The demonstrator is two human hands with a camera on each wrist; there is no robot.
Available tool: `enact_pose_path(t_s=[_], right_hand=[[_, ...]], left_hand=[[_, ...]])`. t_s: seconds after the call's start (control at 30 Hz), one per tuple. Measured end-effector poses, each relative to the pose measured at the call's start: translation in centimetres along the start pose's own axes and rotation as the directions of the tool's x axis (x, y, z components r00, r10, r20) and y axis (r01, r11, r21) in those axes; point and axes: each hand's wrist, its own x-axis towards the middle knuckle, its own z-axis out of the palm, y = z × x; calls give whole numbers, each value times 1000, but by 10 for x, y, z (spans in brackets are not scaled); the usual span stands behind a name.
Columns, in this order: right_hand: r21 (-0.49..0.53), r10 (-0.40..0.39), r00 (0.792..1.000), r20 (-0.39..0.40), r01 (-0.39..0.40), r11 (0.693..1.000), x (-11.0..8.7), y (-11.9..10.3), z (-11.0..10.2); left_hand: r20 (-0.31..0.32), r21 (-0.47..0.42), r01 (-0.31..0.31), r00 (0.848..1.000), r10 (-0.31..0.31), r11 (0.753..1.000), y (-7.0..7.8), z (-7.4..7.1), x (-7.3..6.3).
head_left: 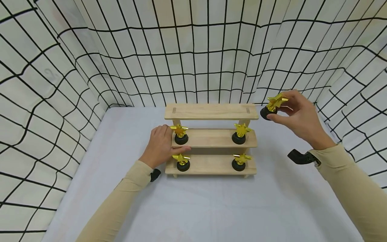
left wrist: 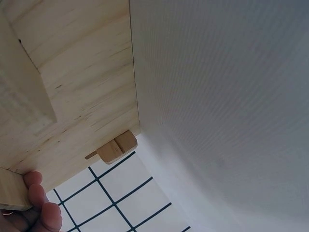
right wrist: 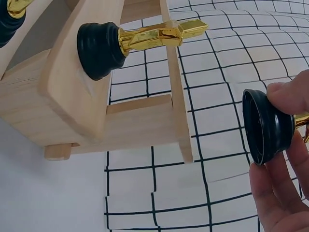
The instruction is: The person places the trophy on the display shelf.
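Note:
A three-tier wooden shelf [head_left: 213, 138] stands on the white table. My left hand [head_left: 159, 144] grips its left side at the middle tier; in the left wrist view curled fingers [left wrist: 42, 200] wrap a wooden edge. Right of the top tier, my right hand [head_left: 299, 116] holds a gold star trophy [head_left: 273, 105] with a black base in the air, tilted. The right wrist view shows thumb and fingers around that black base [right wrist: 269, 126], its hollow underside showing. Star trophies stand at both ends of the middle tier [head_left: 214, 138] and the bottom tier [head_left: 213, 165].
Black-lined white grid walls [head_left: 208, 57] enclose the back and both sides. White cloth [head_left: 199, 205] covers the table. The top tier [head_left: 211, 111] sits furthest back and highest. A dark wrist strap [head_left: 302, 157] hangs by the right sleeve.

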Motion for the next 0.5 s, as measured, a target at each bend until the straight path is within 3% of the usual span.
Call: enact_pose_path(t_s=[0.5], right_hand=[[30,-27,998,48,25,999,36,-25,18]], left_hand=[[7,15,6,1000,-6,1000,1,-1,1]])
